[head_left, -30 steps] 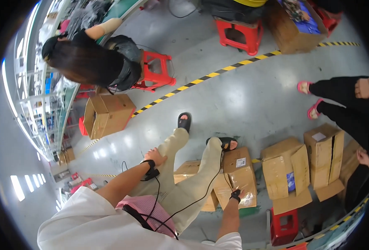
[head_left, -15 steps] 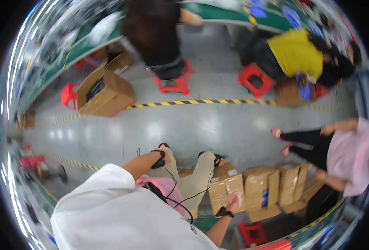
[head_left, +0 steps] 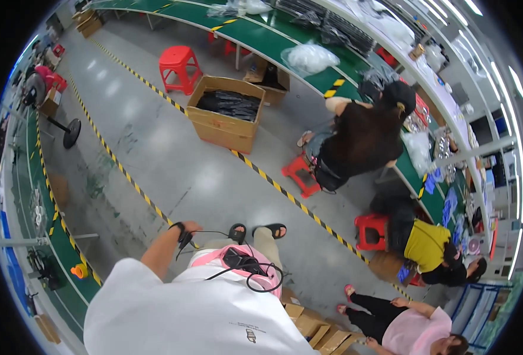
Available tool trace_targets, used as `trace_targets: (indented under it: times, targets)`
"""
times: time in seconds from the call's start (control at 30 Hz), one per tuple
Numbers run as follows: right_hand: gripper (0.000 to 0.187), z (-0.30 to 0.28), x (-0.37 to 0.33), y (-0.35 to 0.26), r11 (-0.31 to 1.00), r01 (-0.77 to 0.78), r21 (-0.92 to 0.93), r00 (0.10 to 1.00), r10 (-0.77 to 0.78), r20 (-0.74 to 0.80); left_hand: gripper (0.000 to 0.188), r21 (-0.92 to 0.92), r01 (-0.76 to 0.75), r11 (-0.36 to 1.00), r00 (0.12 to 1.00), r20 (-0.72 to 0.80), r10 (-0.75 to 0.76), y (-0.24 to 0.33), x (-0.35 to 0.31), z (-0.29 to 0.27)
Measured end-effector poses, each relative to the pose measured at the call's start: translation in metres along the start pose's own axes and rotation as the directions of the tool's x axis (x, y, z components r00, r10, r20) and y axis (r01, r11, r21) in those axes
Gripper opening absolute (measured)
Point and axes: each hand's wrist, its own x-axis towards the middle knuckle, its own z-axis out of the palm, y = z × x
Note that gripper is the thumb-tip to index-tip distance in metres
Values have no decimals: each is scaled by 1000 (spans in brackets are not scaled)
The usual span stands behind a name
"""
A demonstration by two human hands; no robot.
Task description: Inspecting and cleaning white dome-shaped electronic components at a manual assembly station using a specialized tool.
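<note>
My left hand [head_left: 193, 226] hangs at my left side above the grey floor, a black strap and small dark device [head_left: 183, 235] at its wrist. Nothing shows in it, but its fingers are too small and blurred to read. My right hand is out of view, hidden beyond my white shirt [head_left: 196, 313]. At my waist a black device [head_left: 240, 259] with a looped black cable sits on pink cloth [head_left: 211, 256]. My feet in black sandals [head_left: 271, 231] stand on the floor.
A cardboard box [head_left: 229, 131] of black wrapped items stands ahead, beside a red stool [head_left: 179, 69]. Seated people in dark [head_left: 365, 142] and yellow [head_left: 427, 244] work along a green bench [head_left: 285, 44]. A person in pink [head_left: 418, 328] stands right, near cartons [head_left: 308, 324]. A left bench [head_left: 75, 284] runs alongside.
My view has swung to the left, bringing the open box and left bench into fuller sight. My right hand, earlier above the cartons, has left view. My left hand now hangs farther from my leg.
</note>
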Motion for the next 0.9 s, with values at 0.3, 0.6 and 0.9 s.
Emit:
trace_targets:
  times: [0.3,0.6,0.9]
  targets:
    - [27,-119,185,-84,690,-393,608,910,195,367,34,194,-59,979,934,-335,122,-85,-56,120]
    - [21,-123,375,-283,985,174,20,902,-167,398,51,-255,41,966,932,-340,-129,-10,-178,17]
    - [19,-166,544,-583,880,474,-23,719,-372,587,44,-491,77,868,780,-512,-359,-51,-197,-116]
